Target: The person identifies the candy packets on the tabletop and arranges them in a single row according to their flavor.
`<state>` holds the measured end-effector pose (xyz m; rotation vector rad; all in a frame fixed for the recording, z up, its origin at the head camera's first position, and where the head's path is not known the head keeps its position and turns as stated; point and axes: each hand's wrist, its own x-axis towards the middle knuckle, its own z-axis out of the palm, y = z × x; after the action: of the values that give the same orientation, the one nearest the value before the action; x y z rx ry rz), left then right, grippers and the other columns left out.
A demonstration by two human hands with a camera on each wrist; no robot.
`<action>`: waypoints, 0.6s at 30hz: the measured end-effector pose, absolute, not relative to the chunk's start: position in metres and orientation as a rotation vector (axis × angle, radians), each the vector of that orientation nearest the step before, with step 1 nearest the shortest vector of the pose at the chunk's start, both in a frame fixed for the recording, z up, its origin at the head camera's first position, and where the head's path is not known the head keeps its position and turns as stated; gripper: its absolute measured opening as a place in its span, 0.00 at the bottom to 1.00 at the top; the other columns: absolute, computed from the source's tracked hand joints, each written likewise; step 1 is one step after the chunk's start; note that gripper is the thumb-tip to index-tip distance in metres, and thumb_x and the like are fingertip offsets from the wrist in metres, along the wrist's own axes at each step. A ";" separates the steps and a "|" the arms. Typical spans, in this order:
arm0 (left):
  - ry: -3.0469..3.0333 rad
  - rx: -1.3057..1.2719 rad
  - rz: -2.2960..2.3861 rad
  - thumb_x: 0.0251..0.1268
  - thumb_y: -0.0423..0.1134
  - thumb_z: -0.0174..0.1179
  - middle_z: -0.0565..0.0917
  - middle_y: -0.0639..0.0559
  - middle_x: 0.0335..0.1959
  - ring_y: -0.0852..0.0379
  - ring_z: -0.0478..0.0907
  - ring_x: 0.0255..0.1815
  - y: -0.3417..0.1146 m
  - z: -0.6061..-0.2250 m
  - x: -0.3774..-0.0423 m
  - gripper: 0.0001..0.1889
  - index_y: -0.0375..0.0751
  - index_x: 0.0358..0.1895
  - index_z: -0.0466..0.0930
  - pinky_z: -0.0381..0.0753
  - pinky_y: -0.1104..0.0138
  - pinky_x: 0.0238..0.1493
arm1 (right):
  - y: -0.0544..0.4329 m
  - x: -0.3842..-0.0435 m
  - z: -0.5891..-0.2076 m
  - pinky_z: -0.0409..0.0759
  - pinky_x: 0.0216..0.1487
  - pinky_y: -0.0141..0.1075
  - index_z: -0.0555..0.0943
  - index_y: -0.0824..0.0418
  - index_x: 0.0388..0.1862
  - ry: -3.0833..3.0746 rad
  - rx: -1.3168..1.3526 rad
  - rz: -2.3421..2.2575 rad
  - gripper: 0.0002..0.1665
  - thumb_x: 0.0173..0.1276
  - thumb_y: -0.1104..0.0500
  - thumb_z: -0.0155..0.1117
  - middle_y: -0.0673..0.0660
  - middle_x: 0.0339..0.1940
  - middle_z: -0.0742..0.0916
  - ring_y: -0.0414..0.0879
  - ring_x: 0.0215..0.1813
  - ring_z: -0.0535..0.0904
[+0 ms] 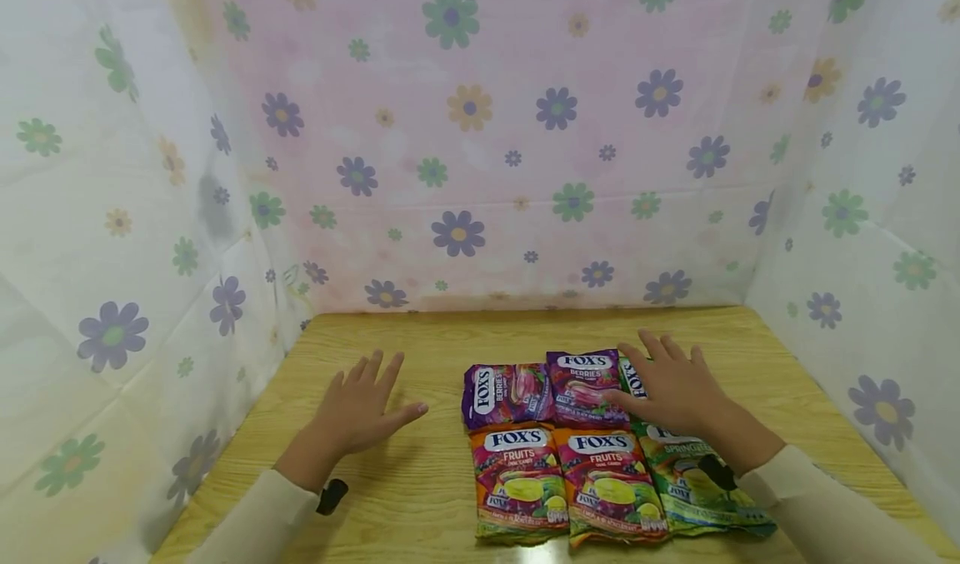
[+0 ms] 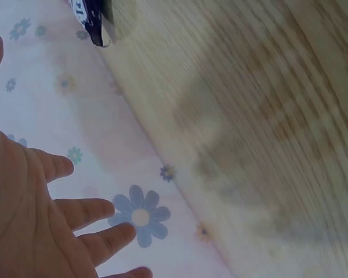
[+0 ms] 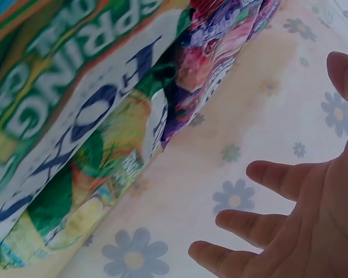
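Note:
With fingers spread, my left hand hovers over the wooden table, left of the candy bags, and holds nothing. My right hand is spread above the right end of the bags, holding nothing and hiding part of them. In the back row lie a purple Fox's Berries bag turned sideways, an upright one, and a mostly hidden green bag. Two orange Fox's Fruits bags and a green Fox's Spring Tea bag form the front row.
A pink flowered cloth hangs behind the table. White flowered cloth stands along the left side and the right side. Bare wood lies around the bags, mostly to their left.

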<state>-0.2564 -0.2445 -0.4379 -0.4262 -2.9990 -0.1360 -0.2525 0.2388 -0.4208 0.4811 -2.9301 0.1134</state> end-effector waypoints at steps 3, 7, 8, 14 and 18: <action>-3.032 -0.432 -0.244 0.64 0.83 0.42 0.55 0.32 0.83 0.24 0.62 0.76 -0.239 -0.440 -0.255 0.56 0.47 0.85 0.49 0.66 0.29 0.68 | 0.234 -0.253 -0.422 0.48 0.68 0.84 0.67 0.53 0.80 -2.923 0.497 0.120 0.54 0.67 0.20 0.55 0.69 0.81 0.65 0.75 0.79 0.60; -3.090 -0.426 -0.384 0.62 0.84 0.42 0.53 0.32 0.83 0.21 0.59 0.77 -0.232 -0.443 -0.253 0.58 0.47 0.86 0.45 0.67 0.30 0.69 | 0.228 -0.255 -0.423 0.48 0.69 0.83 0.68 0.53 0.80 -2.919 0.512 0.134 0.54 0.67 0.21 0.56 0.68 0.81 0.66 0.74 0.79 0.60; -3.097 -0.431 -0.405 0.61 0.85 0.42 0.53 0.32 0.83 0.21 0.58 0.77 -0.230 -0.443 -0.253 0.59 0.47 0.86 0.45 0.66 0.30 0.69 | 0.226 -0.255 -0.423 0.48 0.69 0.83 0.68 0.53 0.80 -2.916 0.518 0.137 0.53 0.66 0.21 0.57 0.68 0.81 0.66 0.74 0.79 0.61; -3.090 -0.463 -0.531 0.62 0.83 0.45 0.59 0.32 0.81 0.28 0.60 0.78 -0.219 -0.448 -0.253 0.60 0.44 0.85 0.45 0.67 0.35 0.72 | 0.215 -0.261 -0.421 0.50 0.69 0.82 0.70 0.54 0.78 -2.906 0.553 0.163 0.51 0.67 0.24 0.60 0.67 0.80 0.69 0.73 0.78 0.63; -3.100 -0.424 -0.670 0.64 0.80 0.48 0.59 0.33 0.81 0.31 0.61 0.79 -0.210 -0.449 -0.255 0.58 0.43 0.85 0.45 0.66 0.35 0.73 | 0.208 -0.269 -0.423 0.51 0.70 0.82 0.71 0.53 0.77 -2.913 0.582 0.170 0.50 0.68 0.23 0.58 0.65 0.79 0.70 0.71 0.78 0.64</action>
<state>-0.2548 -0.2100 -0.4493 -0.4243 -3.0998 -0.6704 -0.2691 0.2076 -0.4228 0.5819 -2.9129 0.1696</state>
